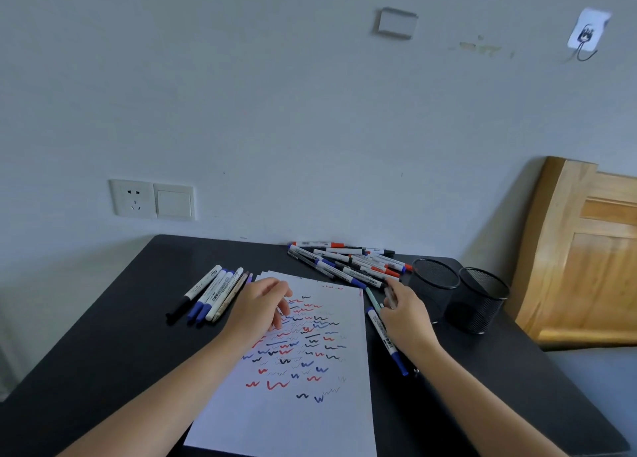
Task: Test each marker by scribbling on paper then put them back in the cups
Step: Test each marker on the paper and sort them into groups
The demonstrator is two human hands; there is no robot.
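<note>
The white sheet of paper [310, 422] lies nearest, on the black tabletop [103, 353]. From its middle upward it is covered in rows of red, blue and black squiggles, so a good many markers appear to have been tested already.

The left hand [262, 305] rests on the upper part of the sheet, fingers loosely bent with their tips on the paper and nothing held in them; it seems to be steadying the page.

The right hand [406, 315] sits just off the sheet's right edge. Its fingers are curled round what looks like a slim pale pen [390, 296], though blur makes that grip uncertain. Under its wrist lies a white marker with blue ends [387, 344], and just left of its fingers a thin mint-green pen [373, 298].

Left of the left hand, a tidy row of white-barrelled markers [210, 294] lies side by side, possibly the tested ones set aside.

Right of and just beyond the right hand stand two black mesh cups, one closer to it [431, 301] and one further right [479, 305]. No marker sticks out of either.

Beyond the right hand's fingertips, a loose heap of red-, blue- and black-capped markers [348, 263] lies against the wall.

By my reading the scribbling is well advanced, but the return to the cups has not begun, and the heap still needs sorting.
</note>
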